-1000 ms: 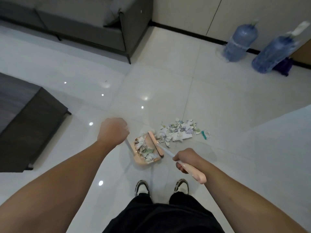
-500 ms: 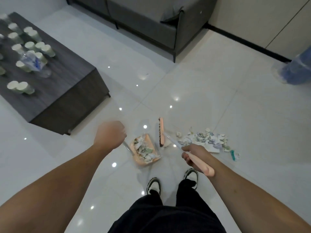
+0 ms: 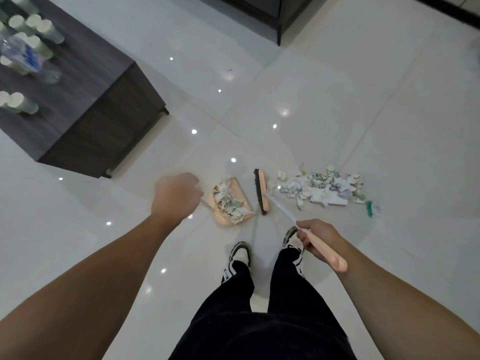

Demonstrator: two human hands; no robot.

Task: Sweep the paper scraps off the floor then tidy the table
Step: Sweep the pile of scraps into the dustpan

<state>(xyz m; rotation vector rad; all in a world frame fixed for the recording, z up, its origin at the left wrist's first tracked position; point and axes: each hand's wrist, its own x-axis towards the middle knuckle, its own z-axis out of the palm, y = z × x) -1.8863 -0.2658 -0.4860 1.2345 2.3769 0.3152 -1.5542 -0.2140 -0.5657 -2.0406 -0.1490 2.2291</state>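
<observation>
My left hand (image 3: 176,197) holds the dustpan (image 3: 231,203) steady; my right hand (image 3: 315,236) grips the broom (image 3: 261,190) beside it (scraps (image 3: 322,188) wait).

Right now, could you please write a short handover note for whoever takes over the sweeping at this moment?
Left hand grips the dustpan handle; the pan sits on the floor, partly filled with scraps.
Right hand grips the broom handle; the brush head stands between pan and scrap pile.
Done: some scraps are in the pan.
Left: sweep in the pile, then tidy the table, where cups and a plastic bottle lie.
</observation>
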